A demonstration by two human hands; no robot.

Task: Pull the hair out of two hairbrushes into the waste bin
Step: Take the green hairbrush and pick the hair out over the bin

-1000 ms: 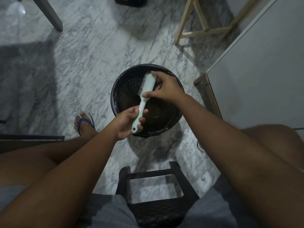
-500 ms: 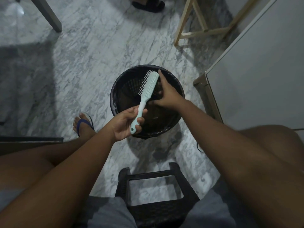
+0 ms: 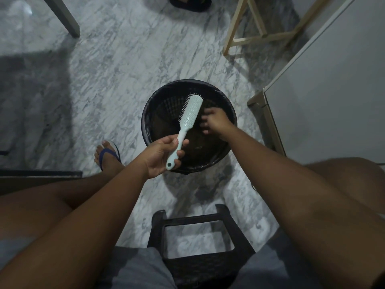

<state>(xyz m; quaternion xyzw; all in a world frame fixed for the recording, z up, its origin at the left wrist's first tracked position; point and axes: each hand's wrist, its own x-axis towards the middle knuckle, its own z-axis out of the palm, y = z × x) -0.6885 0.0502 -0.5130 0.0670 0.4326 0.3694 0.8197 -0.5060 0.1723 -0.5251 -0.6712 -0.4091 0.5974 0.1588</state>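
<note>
One hairbrush point(image 3: 190, 115) in view, pale mint, only one brush visible. Left hand point(image 3: 161, 156) grips its handle, fingers and thumb curled round the lower end; brush tilts up and to the right with its head over the opening of the one waste bin point(image 3: 188, 81). Bristles face left, vented back faces the camera. Right hand point(image 3: 215, 122) is over the bin, just beside the brush head on its right, not clearly touching it; its fingers point(image 3: 206, 130) are motion-blurred and look loosely spread, and I cannot tell if they pinch any hair. Bin is round, black, lined with a dark bag, standing on the marble floor point(image 3: 114, 69) between the person's knees. Contents too dark to make out. One black stool point(image 3: 198, 217) near the bottom centre. One foot in a blue flip-flop point(image 3: 107, 153) left of the bin. One dark sandal point(image 3: 189, 4) at the top edge. One wooden frame point(image 3: 258, 36) top right, one white cabinet point(image 3: 333, 90) on the right, one grey furniture leg point(image 3: 64, 17) top left.
</note>
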